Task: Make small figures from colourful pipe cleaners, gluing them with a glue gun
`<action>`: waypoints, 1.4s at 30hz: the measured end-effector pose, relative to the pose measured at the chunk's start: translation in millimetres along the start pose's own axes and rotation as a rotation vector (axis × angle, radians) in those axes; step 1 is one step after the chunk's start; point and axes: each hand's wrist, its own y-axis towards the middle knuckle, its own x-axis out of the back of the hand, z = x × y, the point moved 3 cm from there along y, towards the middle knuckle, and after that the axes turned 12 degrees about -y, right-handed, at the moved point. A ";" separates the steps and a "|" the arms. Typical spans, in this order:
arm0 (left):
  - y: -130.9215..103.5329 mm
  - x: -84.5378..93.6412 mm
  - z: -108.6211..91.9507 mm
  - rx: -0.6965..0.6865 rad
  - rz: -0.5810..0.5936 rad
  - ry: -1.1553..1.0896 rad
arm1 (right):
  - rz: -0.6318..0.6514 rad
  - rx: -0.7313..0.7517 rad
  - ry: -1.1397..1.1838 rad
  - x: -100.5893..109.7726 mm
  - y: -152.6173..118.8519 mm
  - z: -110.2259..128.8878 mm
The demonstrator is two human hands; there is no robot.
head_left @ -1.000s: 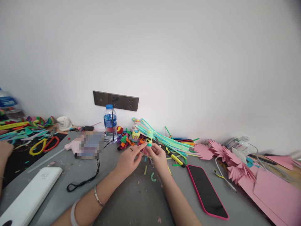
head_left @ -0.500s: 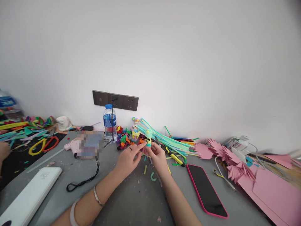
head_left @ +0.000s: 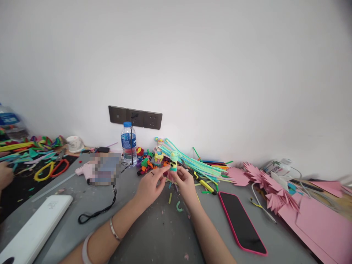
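Observation:
Between my hands stands a small handmade figure (head_left: 173, 157), with a mint-green fuzzy top, a yellow face with dark spots, a teal band and a pink, skirt-like lower part. My right hand (head_left: 184, 183) pinches its lower right side, thumb in front. At the figure's left, my left hand (head_left: 151, 185) has its index fingertip on the face and its thumb low near the pink part; together they hold that side. The fingers hide some of the figure. Below lie a green curved piece (head_left: 179, 206) and a short yellow-green strip (head_left: 169, 198).
A pink-edged phone (head_left: 242, 222) lies right, a white power bank (head_left: 41, 227) left. Behind are a water bottle (head_left: 128, 143), fuzzy pipe cleaners (head_left: 195, 160) and a yellow-black tool (head_left: 205, 184). Folded pink paper (head_left: 279, 198) lies right. Another person's hand (head_left: 4, 176) is far left, near yellow-red scissors (head_left: 44, 171).
My hands stay nearly in place; the figure's face turns slightly and shows more of its dark spots. At the far left, the other person's hand moves a little further into view.

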 end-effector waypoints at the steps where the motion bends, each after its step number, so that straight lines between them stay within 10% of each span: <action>1: 0.0 0.2 -0.3 0.002 -0.007 -0.010 | -0.001 -0.007 0.010 0.5 0.4 -0.9; 42: -0.2 0.9 4.4 0.048 -0.029 0.113 | 0.106 0.009 -0.092 -1.8 -0.4 -4.9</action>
